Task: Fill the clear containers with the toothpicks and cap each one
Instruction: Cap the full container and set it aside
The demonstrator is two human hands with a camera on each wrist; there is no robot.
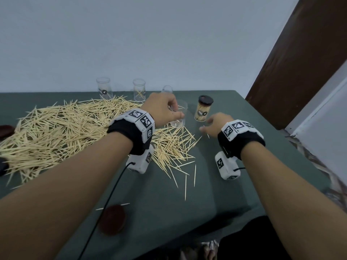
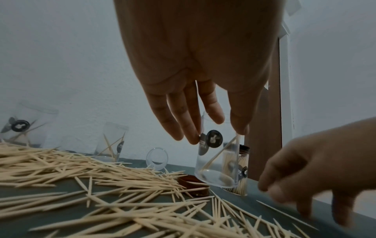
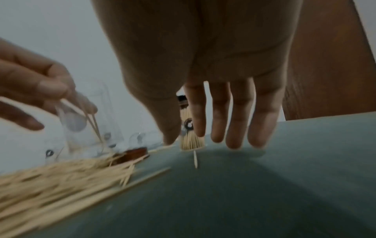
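Left hand [image 1: 165,107] pinches a clear container [image 2: 218,162] by its rim, fingers curled round it, tilted and lifted just off the table [image 1: 206,194] near the far edge; a couple of toothpicks lean inside. Its label is a black round sticker with a white figure; the writing is too small to read. Right hand [image 1: 214,124] is apart from the left, fingers straight and relaxed, holding nothing, tips just above a single toothpick [image 3: 195,158]. Just beyond it stands a filled, capped container [image 1: 203,110], dark lid on. Loose toothpick pile [image 1: 65,132] covers the left half of the table. Two more clear containers [image 1: 139,90] stand upright at the far edge. A brown cap [image 1: 112,220] lies near the front edge.
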